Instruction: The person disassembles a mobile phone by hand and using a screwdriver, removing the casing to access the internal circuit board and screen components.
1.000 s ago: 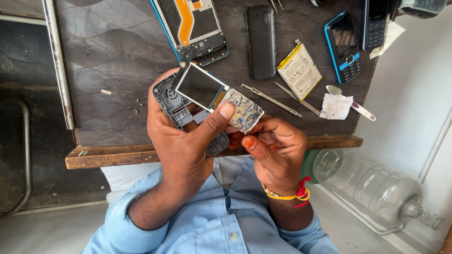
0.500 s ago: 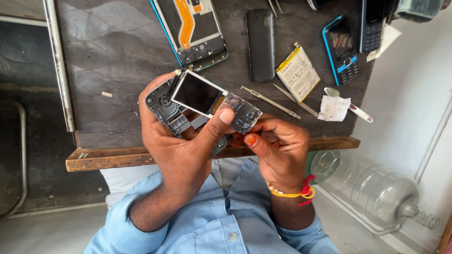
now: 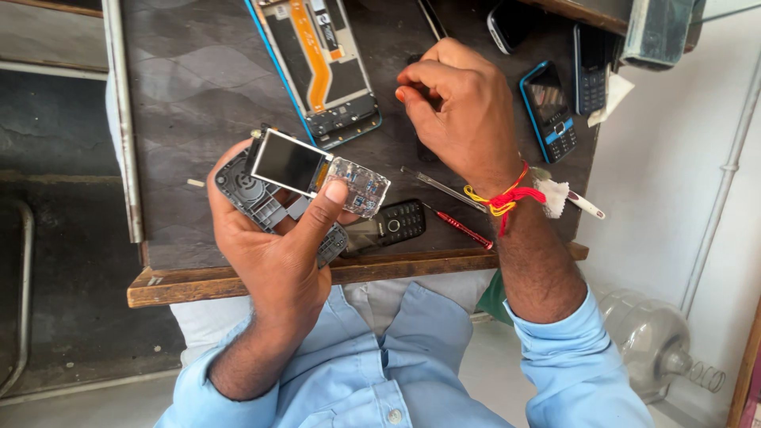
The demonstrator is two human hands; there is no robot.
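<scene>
dark worn table (image 3: 198,87), wooden edge, opened phone (image 3: 297,186) in left hand (image 3: 277,254)

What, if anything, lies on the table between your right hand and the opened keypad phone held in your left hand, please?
Nothing blocks the way. The right hand reaches over the dark tabletop; the left hand holds the opened keypad phone nearer the front edge. Between them lies only low, flat clutter: tweezers.
</scene>
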